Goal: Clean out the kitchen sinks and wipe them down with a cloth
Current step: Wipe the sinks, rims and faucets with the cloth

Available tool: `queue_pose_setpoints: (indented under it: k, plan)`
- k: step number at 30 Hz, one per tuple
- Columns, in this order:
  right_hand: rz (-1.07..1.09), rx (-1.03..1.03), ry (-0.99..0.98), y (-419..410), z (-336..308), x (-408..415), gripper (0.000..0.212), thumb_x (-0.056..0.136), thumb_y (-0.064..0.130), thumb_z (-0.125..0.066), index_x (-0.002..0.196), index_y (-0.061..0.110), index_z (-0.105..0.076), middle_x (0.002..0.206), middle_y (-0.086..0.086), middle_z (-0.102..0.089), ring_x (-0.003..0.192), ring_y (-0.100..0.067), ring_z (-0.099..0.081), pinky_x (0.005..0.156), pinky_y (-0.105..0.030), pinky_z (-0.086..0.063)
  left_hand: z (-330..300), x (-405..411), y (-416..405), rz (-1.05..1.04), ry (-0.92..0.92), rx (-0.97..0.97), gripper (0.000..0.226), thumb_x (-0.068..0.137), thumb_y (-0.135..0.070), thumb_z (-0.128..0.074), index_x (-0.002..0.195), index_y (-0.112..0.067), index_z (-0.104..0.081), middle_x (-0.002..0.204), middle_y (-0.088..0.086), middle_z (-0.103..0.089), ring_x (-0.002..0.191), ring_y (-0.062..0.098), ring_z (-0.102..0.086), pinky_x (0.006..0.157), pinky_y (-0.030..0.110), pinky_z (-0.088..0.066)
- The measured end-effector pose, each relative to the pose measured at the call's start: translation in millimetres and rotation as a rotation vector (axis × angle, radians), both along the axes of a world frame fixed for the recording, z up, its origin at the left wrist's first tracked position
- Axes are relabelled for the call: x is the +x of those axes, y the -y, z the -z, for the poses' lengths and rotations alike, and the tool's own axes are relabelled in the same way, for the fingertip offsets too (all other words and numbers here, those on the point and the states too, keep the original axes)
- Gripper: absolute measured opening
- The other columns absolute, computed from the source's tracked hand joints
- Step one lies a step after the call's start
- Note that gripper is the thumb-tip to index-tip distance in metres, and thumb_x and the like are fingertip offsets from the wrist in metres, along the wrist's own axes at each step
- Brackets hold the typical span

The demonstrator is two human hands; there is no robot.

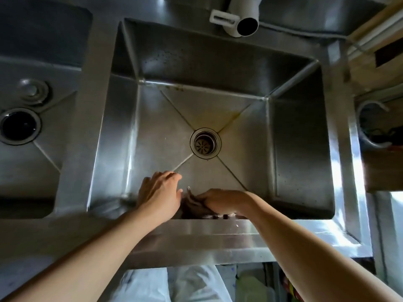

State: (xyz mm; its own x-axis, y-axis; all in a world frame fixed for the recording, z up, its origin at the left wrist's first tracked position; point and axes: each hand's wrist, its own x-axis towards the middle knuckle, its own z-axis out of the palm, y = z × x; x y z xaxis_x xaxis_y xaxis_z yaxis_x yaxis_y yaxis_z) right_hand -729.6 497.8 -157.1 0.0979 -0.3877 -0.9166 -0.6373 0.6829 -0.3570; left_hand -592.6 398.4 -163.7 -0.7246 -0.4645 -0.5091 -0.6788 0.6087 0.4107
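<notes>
The right hand [220, 201] lies at the near edge of the sink [301, 136], fingers curled down onto a dark cloth [192, 205] bunched against the near wall. It grips the cloth, pressing it into the seam where floor meets wall, a likely spot for grime to gather. The left hand [159, 192] sits just beside it, to the cloth's left, palm down with fingers straight and spread, holding nothing; its fingertips reach over the sink floor toward the near-left crease. It seems placed to steady the person leaning in, or to feel the surface, though which cannot be told.

Both forearms come in over the steel front rim, so the work is confined to the near strip of the basin. The drain [205, 143] sits at the centre, well apart from the hands, its strainer in place. Yellowish staining runs along the far-right crease toward the drain, and specks dot the far wall and the right wall, so the wiping looks far from finished.

A white spout [244, 20] hangs over the far edge. A second sink [43, 162] lies to the left, with an open drain hole [18, 126] and a loose stopper [32, 91] behind it; it appears still to be done.
</notes>
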Motion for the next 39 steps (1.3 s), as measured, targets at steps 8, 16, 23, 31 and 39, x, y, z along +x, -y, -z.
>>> queue_pose_setpoints:
  k: [8,16,23,31,39]
  plan:
    - [0.001,0.058,-0.067,-47.4,30.0,-55.6,0.035,0.096,0.020,-0.050,0.128,0.007,-0.056,0.127,-0.011,-0.060,0.083,-0.013,-0.056,0.057,-0.012,-0.035,8.9,0.8,-7.0,-0.098,0.101,0.054,0.038,0.096,-0.036,-0.046,0.133,-0.029,-0.047,0.136,-0.008,-0.051,0.124,0.014,-0.044,0.100,0.032,-0.035]
    - [0.099,0.118,-0.188,-40.5,69.4,-55.0,0.047,0.100,0.019,-0.036,0.145,0.004,-0.032,0.143,-0.023,-0.042,0.115,-0.022,-0.053,0.077,-0.013,-0.044,21.2,-26.1,-22.6,0.013,0.176,0.036,0.034,0.092,-0.028,-0.051,0.126,-0.029,-0.051,0.131,-0.006,-0.055,0.124,0.016,-0.045,0.098,0.033,-0.036]
    - [-0.092,0.119,0.140,2.7,91.7,-20.5,0.032,0.100,0.012,-0.042,0.127,-0.004,-0.050,0.106,-0.023,-0.060,0.074,-0.018,-0.056,0.041,-0.006,-0.034,26.3,-24.3,-20.1,0.001,0.251,0.014,0.030,0.091,-0.024,-0.045,0.120,-0.025,-0.052,0.127,-0.003,-0.056,0.121,0.020,-0.046,0.094,0.036,-0.037]
    - [-0.068,0.250,-0.153,-67.8,76.9,-81.7,0.041,0.096,0.013,-0.049,0.136,0.005,-0.046,0.137,-0.015,-0.050,0.125,-0.031,-0.049,0.098,-0.034,-0.040,20.1,-28.3,-26.1,0.032,0.229,-0.025,0.030,0.094,-0.030,-0.046,0.124,-0.029,-0.049,0.128,-0.007,-0.055,0.120,0.017,-0.045,0.094,0.033,-0.036]
    - [-0.097,0.281,-0.250,-85.4,50.5,-97.1,0.032,0.097,0.008,-0.043,0.125,-0.001,-0.055,0.120,-0.016,-0.060,0.109,-0.030,-0.057,0.086,-0.030,-0.044,8.4,-51.5,-46.4,0.064,0.205,0.054,0.032,0.096,-0.033,-0.046,0.127,-0.029,-0.049,0.130,-0.006,-0.055,0.122,0.018,-0.047,0.095,0.035,-0.037]
